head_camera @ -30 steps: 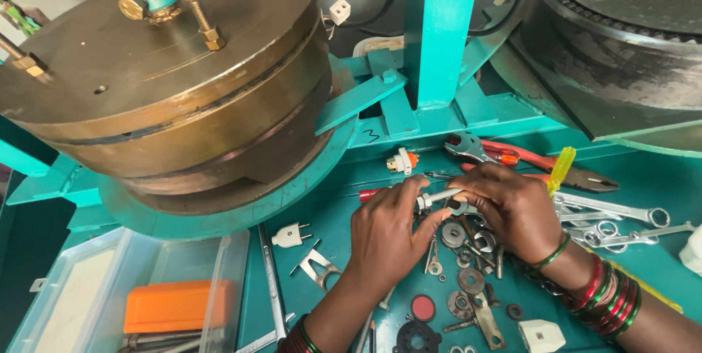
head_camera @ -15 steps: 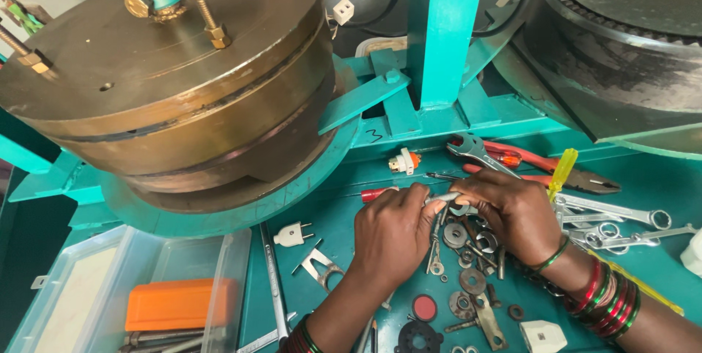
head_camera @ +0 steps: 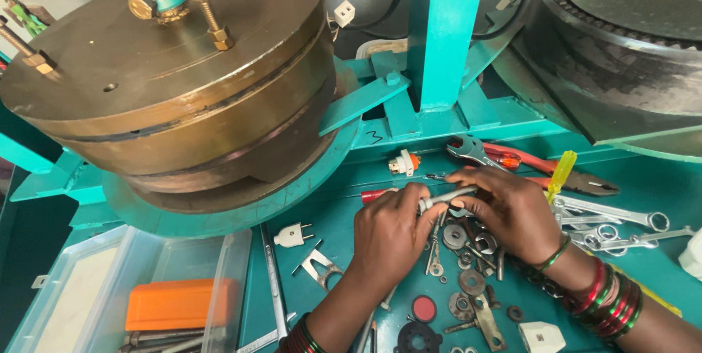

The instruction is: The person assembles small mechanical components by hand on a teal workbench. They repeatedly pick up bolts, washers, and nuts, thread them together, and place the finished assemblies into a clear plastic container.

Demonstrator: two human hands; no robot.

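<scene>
Hands, left (head_camera: 391,232) and right (head_camera: 512,210), pinch metal rod (head_camera: 447,198).

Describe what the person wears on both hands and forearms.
Both forearms are bare, with no sleeves and no gloves. The left hand has a small stack of red and green bangles at the wrist. The right hand has a thin green bangle near the wrist, then a thicker stack of red, green and gold bangles further up the forearm. No rings are clearly visible.
</scene>
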